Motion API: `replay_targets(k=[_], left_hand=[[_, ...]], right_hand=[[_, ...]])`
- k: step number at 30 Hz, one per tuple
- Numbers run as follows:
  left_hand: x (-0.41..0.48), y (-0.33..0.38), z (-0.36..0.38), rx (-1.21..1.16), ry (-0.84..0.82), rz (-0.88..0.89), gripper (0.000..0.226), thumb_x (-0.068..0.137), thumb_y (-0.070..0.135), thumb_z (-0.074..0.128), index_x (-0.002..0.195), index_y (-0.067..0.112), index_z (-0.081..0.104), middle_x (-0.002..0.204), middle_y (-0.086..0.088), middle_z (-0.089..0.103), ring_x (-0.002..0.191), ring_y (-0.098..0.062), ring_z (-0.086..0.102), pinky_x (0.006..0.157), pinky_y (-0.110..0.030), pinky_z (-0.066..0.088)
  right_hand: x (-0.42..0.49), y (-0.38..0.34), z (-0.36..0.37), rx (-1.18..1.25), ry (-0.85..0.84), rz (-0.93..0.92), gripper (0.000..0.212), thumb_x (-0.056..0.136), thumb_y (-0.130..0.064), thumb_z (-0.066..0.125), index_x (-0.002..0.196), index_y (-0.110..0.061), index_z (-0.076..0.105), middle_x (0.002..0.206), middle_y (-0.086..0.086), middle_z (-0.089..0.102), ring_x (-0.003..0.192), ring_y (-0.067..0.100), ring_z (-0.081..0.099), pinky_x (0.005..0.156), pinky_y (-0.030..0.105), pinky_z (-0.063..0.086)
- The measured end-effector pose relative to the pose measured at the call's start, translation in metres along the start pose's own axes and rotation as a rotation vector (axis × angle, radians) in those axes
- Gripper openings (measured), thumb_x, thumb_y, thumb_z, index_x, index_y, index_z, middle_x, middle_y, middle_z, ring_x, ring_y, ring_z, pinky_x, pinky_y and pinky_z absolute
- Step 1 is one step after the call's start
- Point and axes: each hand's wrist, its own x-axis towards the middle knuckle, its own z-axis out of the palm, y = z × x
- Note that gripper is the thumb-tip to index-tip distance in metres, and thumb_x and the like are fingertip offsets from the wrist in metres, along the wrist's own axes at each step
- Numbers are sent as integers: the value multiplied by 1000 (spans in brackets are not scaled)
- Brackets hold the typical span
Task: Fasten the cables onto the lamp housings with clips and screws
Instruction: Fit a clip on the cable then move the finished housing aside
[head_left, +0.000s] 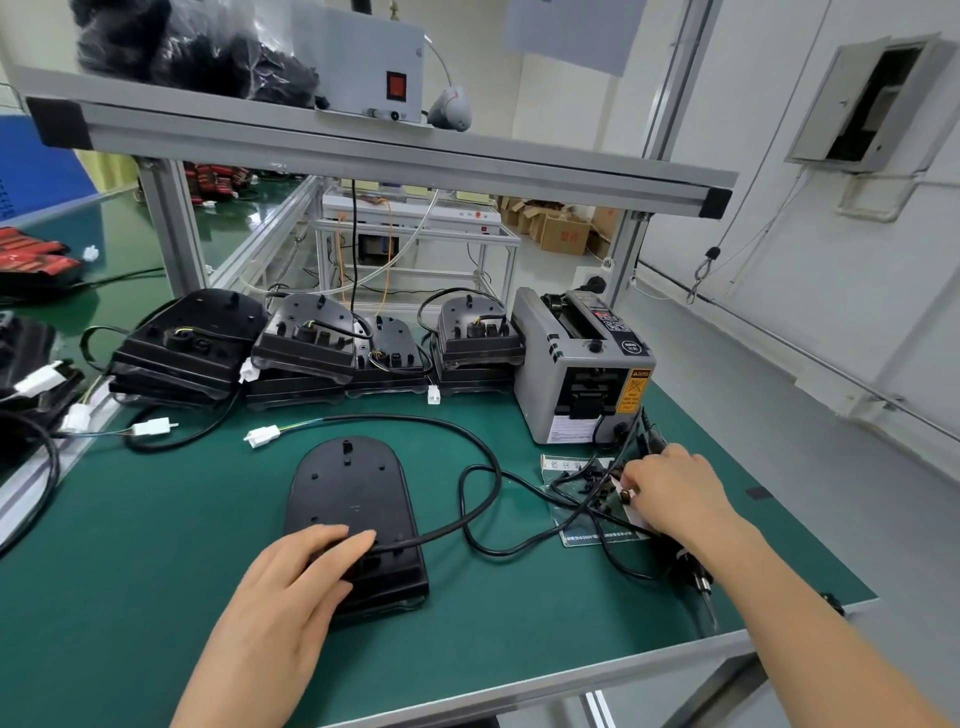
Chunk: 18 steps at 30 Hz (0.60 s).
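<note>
Head view, the only one: the right hand (670, 493) curls down over a scatter of small black parts (589, 480) on a clear bag (576, 535). Its fingertips are tucked out of sight, so I cannot tell whether it pinches anything. A screwdriver (698, 582) lies half lost under that forearm. The left hand (296, 587) lies flat, fingers straight, pressing the near end of the black lamp housing (353, 493) and covering where the cable (488, 467) meets it. All this sits on a green surface (156, 545). More housings (311, 343) are stacked at the back beside a grey machine (576, 374), with a metal shelf (363, 150) overhead.
</note>
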Motion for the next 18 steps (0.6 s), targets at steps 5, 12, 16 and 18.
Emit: replay_targets(k=[5, 12, 16, 18], left_hand=[[3, 7, 1, 40, 56, 8, 18, 87, 13, 64, 102, 19, 70, 107, -1, 64, 101, -15, 49, 76, -32, 45], [4, 10, 4, 33, 26, -24, 44, 60, -9, 80, 94, 16, 73, 104, -3, 65, 96, -17, 53, 75, -31, 46], [2, 9, 4, 12, 3, -42, 41, 63, -6, 80, 97, 17, 73, 109, -3, 64, 96, -18, 55, 76, -31, 46], [1, 9, 3, -13, 23, -61, 33, 70, 2, 78, 98, 18, 73, 113, -3, 62, 98, -18, 56, 76, -31, 47]], right_hand=[[5, -3, 3, 109, 32, -5, 24, 92, -23, 49, 109, -34, 63, 105, -6, 66, 110, 17, 46, 84, 30, 37], [5, -5, 4, -12, 10, 22, 13, 89, -27, 53, 96, -25, 64, 92, -2, 64, 90, 19, 48, 69, 28, 32], [7, -7, 7, -83, 39, 10, 16, 89, -18, 47, 85, -24, 61, 82, -3, 62, 82, 19, 47, 66, 28, 33], [7, -8, 9, -86, 51, 20, 16, 91, -18, 45, 79, -23, 55, 75, -3, 57, 76, 20, 45, 65, 28, 37]])
